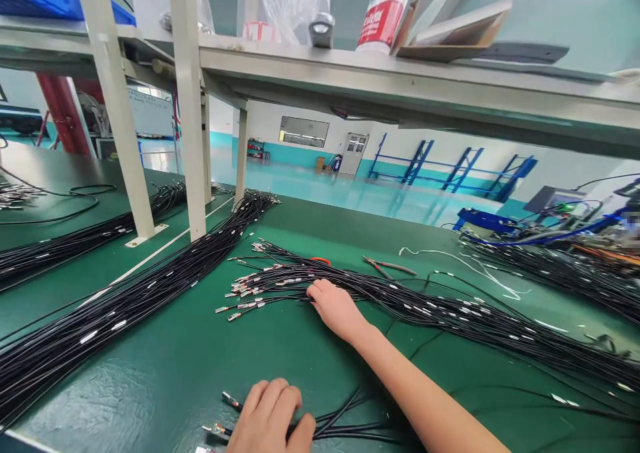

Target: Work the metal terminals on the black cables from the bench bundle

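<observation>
left hand point(273, 414) on sideways cables point(357, 431), tips point(217, 429) leftward

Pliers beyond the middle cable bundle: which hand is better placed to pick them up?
Right, I'd judge: the right hand is at the middle cable bundle, nearer the pliers, though it must reach across. The left hand is lower in view, over a smaller group of cables.
</observation>
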### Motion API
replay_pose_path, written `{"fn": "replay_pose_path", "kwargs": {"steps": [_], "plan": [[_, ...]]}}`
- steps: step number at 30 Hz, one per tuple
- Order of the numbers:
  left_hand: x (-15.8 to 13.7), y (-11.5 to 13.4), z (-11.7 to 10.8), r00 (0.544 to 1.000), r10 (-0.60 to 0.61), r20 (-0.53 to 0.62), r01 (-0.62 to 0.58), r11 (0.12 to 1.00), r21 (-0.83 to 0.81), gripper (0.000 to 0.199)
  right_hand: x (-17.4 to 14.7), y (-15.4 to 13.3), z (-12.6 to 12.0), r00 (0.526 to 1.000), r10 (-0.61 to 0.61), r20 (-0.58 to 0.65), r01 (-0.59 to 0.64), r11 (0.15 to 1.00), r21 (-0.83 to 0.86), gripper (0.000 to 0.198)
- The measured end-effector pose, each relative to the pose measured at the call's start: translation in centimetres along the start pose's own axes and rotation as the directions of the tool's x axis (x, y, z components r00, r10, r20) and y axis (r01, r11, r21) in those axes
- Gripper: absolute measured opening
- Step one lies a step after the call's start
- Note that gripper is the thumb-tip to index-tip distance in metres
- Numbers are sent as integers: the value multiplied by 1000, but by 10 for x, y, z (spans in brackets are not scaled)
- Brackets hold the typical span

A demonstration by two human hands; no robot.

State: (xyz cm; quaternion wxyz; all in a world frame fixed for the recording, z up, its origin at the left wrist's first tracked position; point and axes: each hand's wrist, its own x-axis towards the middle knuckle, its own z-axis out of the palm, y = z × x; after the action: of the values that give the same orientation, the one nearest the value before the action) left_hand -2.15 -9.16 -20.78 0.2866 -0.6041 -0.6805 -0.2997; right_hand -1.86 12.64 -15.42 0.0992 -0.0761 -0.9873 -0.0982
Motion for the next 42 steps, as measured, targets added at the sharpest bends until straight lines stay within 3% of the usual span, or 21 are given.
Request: {"fn": "replay_pose_path", "kwargs": {"steps": [2,4,9,11,13,15,17,19,21,23,25,26,28,30,35,39,42], "plan": [[12,-10,-17,997,8,75,0,995,-100,13,-10,1,-3,999,-32,10,32,999,2,16],[25,-24,-36,961,-125,248,172,969,-177,15,-22,1,-6,999,-36,10,36,999,8,16],[51,-60,-64,752,-482,449,622,745,-241,23,-43,1,-15,991,106,-76,-105,994,21,18],[58,-65,-62,638,-554,535,761,559,-329,21,-48,1,-18,979,153,-133,-150,988,37,18],[65,-64,-52,519,-613,595,846,272,-458,24,-52,1,-19,968,172,-181,-164,985,60,18],[73,-62,-37,444,-679,584,786,-19,-618,36,-55,1,-18,963,180,-199,-166,982,88,17],[84,-64,-20,433,-757,489,611,-152,-777,38,-58,0,-14,967,184,-176,-162,978,129,17],[95,-70,-8,433,-817,381,463,-161,-872,34,-60,1,-12,978,167,-122,-143,972,187,18],[104,-76,-1,445,-837,319,407,-129,-904,30,-62,3,-14,990,130,-57,-111,958,264,19],[109,-77,1,513,-784,349,459,-93,-883,29,-65,5,-19,993,118,-28,-99,921,377,16],[109,-71,1,591,-646,483,591,-61,-804,28,-66,5,-28,985,162,-61,-108,847,521,11],[108,-66,1,607,-560,564,660,-40,-750,29,-67,4,-32,973,211,-89,-119,796,594,11],[105,-55,2,603,-414,682,759,31,-651,30,-67,-1,-41,938,326,-121,-142,677,722,15],[102,-44,1,597,-341,726,795,127,-593,32,-65,-10,-47,905,415,-90,-171,551,817,17],[100,-33,0,585,-253,771,807,274,-523,34,-60,-29,-50,897,439,45,-191,295,936,19],[98,-32,0,609,-246,755,786,318,-531,31,-59,-30,-49,905,416,89,-185,196,963,21],[97,-32,2,629,-289,722,777,272,-568,18,-59,-28,-49,891,441,106,-204,180,962,20]]}}
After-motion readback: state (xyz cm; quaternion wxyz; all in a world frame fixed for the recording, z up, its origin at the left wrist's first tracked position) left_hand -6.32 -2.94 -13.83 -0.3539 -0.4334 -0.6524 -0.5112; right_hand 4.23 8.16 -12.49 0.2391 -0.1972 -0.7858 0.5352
